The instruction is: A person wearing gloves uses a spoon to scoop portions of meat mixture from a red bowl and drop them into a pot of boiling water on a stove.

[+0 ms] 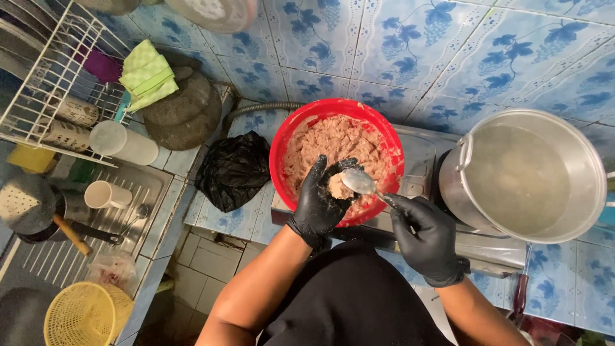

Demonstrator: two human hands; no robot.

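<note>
From the head camera, the red bowl (282, 150) of minced pink paste is the landmark. Over its near rim, the black-gloved left hand (320, 198) curls closed around a lump of paste (337, 186). Just right of it, the gloved right hand (428, 238) grips a metal spoon (360, 182), its scoop touching the lump. Right of the bowl stands a steel pot (592, 166) of cloudy water; left lies a black bag (234, 170).

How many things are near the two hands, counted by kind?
Gloved hands: 2, left and right
Spoons: 1
Red bowls of mince: 1
Metal pots: 1
Black bags: 1
Total: 6
</note>
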